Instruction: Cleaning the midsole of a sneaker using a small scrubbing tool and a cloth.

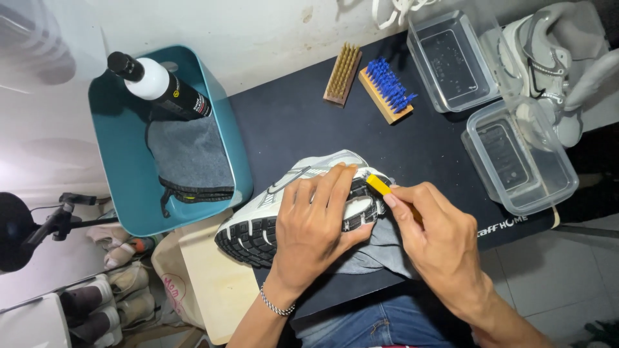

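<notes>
A white and grey sneaker (258,222) lies on its side on a black mat (290,122), its black treaded sole turned toward me. My left hand (316,225) is clamped over the middle of the shoe and holds it down. My right hand (432,235) pinches a small yellow-tipped tool (379,185) and presses its tip against the shoe's sole edge near the heel. A grey cloth (380,248) lies under the shoe and under my right hand.
A teal bin (116,148) at the left holds a black and white bottle (158,85) and a dark cloth. Two brushes, one tan (342,74) and one blue-bristled (387,89), lie at the back. Two clear plastic tubs (522,158) and another sneaker (551,58) sit at the right.
</notes>
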